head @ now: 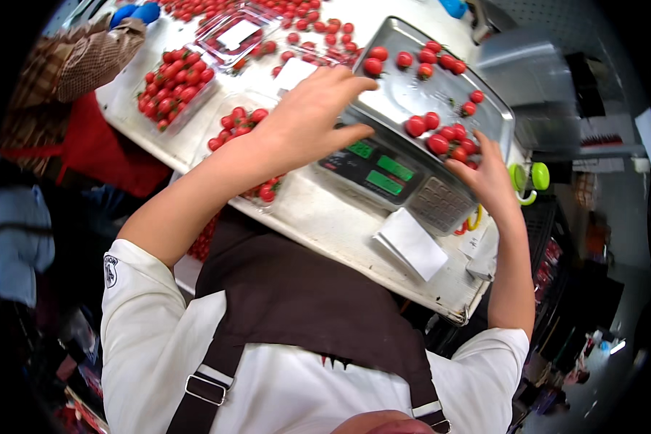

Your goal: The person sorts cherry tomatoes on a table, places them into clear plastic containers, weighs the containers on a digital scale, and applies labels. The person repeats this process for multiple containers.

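Observation:
Cherry tomatoes [438, 144] lie scattered in the steel tray [396, 100] of an electronic scale [389, 172] with lit green displays. My left hand [317, 116] is over the tray's left edge, thumb and fingers apart, with nothing visible in it. At the tray's near right corner my right hand [488, 171] curves around several tomatoes, thumb and forefinger spread. Whether it grips any is unclear. Below my left forearm sits a clear plastic punnet [274, 198] of tomatoes, partly hidden. Another filled punnet [176, 89] stands farther left.
A lidded punnet [238, 35] with a white label and many loose tomatoes [309, 21] lie at the back of the white table [331, 217]. Folded white paper [412, 244] is near the front edge. Another person's checked sleeve [100, 59] and blue glove [135, 13] show at left.

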A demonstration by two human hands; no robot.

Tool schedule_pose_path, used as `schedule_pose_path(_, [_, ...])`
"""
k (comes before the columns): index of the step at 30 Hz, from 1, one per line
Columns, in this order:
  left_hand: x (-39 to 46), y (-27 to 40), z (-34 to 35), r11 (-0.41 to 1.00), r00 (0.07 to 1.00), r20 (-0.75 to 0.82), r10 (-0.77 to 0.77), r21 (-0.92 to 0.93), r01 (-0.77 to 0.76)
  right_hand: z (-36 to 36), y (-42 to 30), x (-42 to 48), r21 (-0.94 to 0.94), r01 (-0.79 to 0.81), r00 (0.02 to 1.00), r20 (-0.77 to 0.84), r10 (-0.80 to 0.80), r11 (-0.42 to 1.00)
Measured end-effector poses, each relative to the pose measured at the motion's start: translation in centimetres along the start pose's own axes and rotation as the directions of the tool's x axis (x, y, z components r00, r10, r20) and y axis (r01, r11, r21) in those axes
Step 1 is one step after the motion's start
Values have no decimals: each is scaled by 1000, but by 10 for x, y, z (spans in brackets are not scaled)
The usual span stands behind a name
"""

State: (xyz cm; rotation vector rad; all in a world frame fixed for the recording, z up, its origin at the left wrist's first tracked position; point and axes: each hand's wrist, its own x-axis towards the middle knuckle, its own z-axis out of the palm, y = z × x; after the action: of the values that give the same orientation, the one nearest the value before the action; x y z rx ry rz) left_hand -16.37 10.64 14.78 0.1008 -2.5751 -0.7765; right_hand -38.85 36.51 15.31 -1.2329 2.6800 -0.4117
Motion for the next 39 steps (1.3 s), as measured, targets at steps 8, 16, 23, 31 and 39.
schedule_pose_path(8, [103,21,71,997,849,527,-16,71,-26,6,-29,25,231,35,999,31,-43,972])
schedule_pose_path(16, [127,-1,77,764,820,549,-164,-455,458,32,-37,57,811,-52,999,39,36,583])
schedule_pose_path(23, [53,-5,-20,776,883,350,-314,-441,451,29,-136,44,860,96,990,-30,-138,502])
schedule_pose_path(31, [-104,-60,-44,793,862,165,-480,-339,506,130,-212,29,727,352,879,-40,-475,590])
schedule_pose_path(39, [-144,-62,-13,867,846,-234,-478,-278,413,184,-238,-16,296,611,791,-241,-562,734])
